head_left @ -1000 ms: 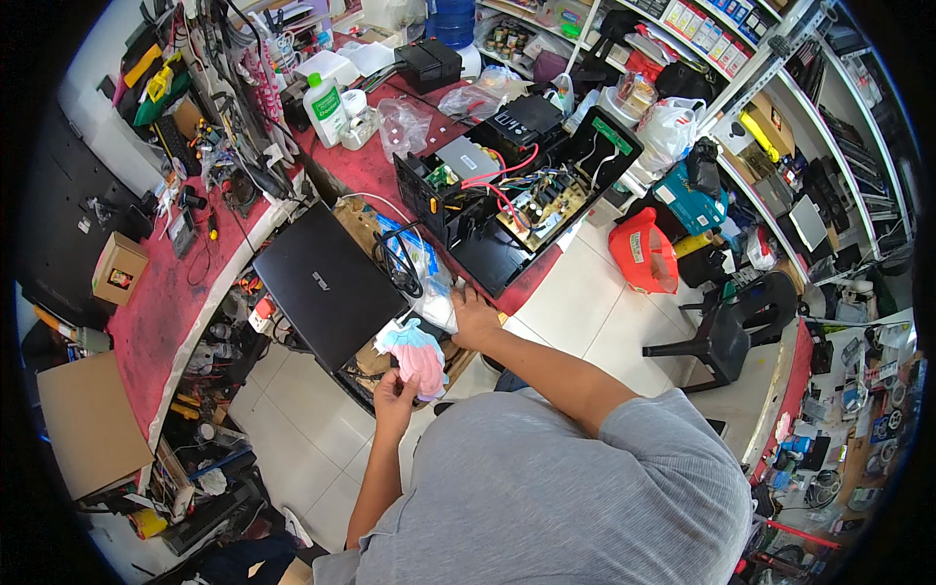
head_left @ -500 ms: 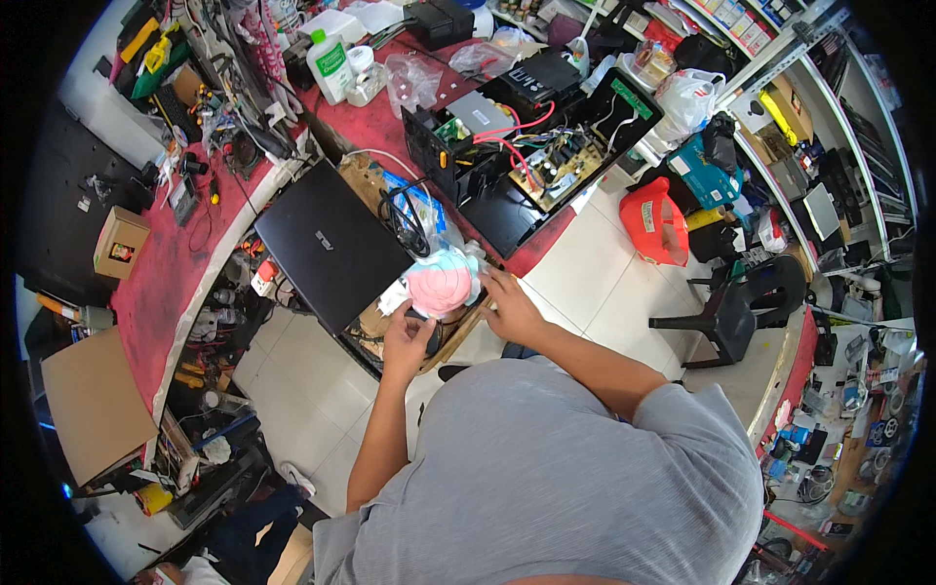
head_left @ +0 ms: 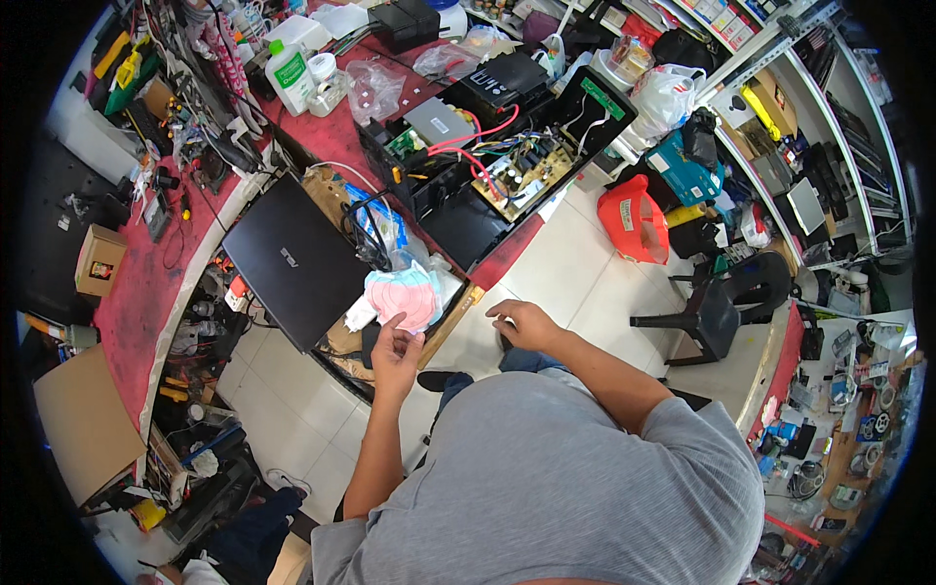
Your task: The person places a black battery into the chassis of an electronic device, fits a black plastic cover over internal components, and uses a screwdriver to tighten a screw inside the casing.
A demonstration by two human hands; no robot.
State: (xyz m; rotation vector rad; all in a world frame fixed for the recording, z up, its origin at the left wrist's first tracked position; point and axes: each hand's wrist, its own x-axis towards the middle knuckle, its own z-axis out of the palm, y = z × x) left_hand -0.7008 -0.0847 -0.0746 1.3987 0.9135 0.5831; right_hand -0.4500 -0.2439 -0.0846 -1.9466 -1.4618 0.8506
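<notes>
At the front edge of the workbench lies a pink and light-blue soft, cloth-like bundle (head_left: 405, 294). My left hand (head_left: 395, 356) has its fingertips on the bundle's near edge, thumb and fingers pinched there. Against it on the left is a closed black laptop (head_left: 292, 258). A white crumpled piece (head_left: 359, 314) pokes out between laptop and bundle. Over the floor to the right, my right hand (head_left: 526, 324) hangs apart from everything, fingers loosely bent and holding nothing. Just behind the bundle is a coiled black cable (head_left: 369, 229).
An opened black electronic device (head_left: 507, 175) with bare boards and red wires occupies the bench. Behind it stand a green-capped bottle (head_left: 290, 78) and a clear plastic bag (head_left: 373, 90). A red bag (head_left: 632, 219) and black chair (head_left: 717, 312) stand on the right.
My right hand has drawn away from the bundle toward the right. The left hand stays at the bundle's near edge. The whole view has shifted slightly.
</notes>
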